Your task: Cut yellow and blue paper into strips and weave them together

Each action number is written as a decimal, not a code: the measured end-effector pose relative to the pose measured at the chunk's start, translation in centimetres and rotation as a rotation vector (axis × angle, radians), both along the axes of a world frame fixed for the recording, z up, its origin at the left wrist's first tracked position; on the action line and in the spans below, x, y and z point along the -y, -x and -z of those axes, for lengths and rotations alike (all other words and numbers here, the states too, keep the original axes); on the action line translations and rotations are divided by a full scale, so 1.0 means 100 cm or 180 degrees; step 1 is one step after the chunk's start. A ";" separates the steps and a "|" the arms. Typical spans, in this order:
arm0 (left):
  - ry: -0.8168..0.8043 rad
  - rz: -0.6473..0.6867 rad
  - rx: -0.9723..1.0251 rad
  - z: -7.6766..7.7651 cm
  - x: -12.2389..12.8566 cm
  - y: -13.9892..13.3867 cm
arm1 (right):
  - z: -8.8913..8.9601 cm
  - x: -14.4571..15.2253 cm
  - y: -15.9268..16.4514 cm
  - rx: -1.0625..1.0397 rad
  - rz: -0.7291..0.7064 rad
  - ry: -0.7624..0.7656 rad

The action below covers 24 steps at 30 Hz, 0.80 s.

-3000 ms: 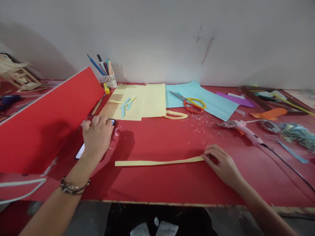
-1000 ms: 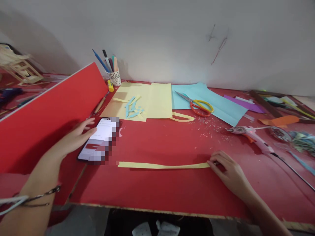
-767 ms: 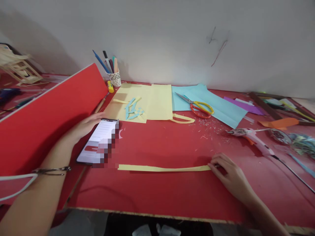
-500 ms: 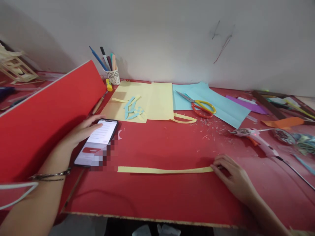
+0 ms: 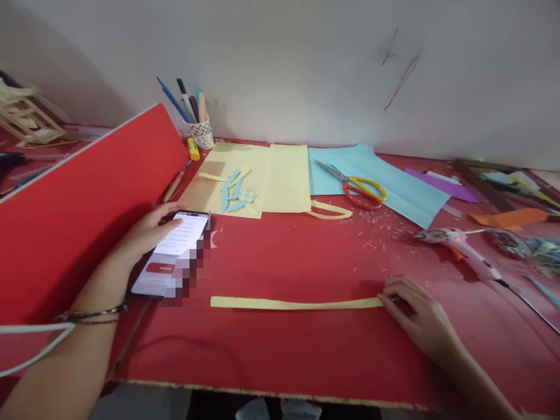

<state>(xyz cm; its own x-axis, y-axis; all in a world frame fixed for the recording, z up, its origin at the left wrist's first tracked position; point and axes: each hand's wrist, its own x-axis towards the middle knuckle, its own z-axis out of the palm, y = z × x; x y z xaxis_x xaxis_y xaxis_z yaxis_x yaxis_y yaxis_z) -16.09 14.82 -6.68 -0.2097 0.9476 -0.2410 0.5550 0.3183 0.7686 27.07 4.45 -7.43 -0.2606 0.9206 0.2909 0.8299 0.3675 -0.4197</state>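
My left hand is closed around the upper left edge of a smartphone, its thumb on the lit screen. Blurred blocks cover the phone's lower right part. At the right, my right hand pinches the end of a long pale-yellow paper strip, which stretches leftward across the red tabletop. Beyond the strip lie yellow paper sheets with small blue and yellow paper pieces on them. Scissors with red and yellow handles rest partly on blue paper.
A red board leans along the left side. At the back stands a patterned cup of pens, with a yellow glue stick beside it. On the right lie a glue gun with its cord and an orange paper piece.
The view has shifted slightly. Both hands keep nearly the same places, the left at the smartphone and the right at the paper strip's end.
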 end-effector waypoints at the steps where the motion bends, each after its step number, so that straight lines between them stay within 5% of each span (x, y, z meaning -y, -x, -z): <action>1: 0.0026 -0.0001 -0.0024 -0.001 0.000 -0.001 | 0.000 0.000 0.000 0.0005 -0.0011 0.0000; 8: 0.0135 0.0167 0.0136 -0.009 0.003 -0.005 | 0.000 0.000 0.000 0.0032 -0.0007 0.0004; 12: 0.0213 0.0706 -0.0335 -0.012 0.012 -0.002 | 0.000 0.000 0.000 0.0036 -0.0021 0.0002; 16: -0.0141 0.1111 -0.0988 -0.003 0.020 0.004 | -0.001 0.000 0.000 0.0033 -0.0049 -0.0044; 24: -0.0221 0.1229 -0.1079 0.011 0.017 0.013 | 0.000 0.001 0.000 0.0025 -0.0028 0.0042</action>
<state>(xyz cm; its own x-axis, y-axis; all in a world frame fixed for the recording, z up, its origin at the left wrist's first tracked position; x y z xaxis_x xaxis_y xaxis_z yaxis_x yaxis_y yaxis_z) -17.43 13.14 -7.80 0.1029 0.9827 -0.1539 0.8434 -0.0042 0.5373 27.10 4.38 -7.41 -0.2707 0.9220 0.2768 0.8300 0.3692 -0.4180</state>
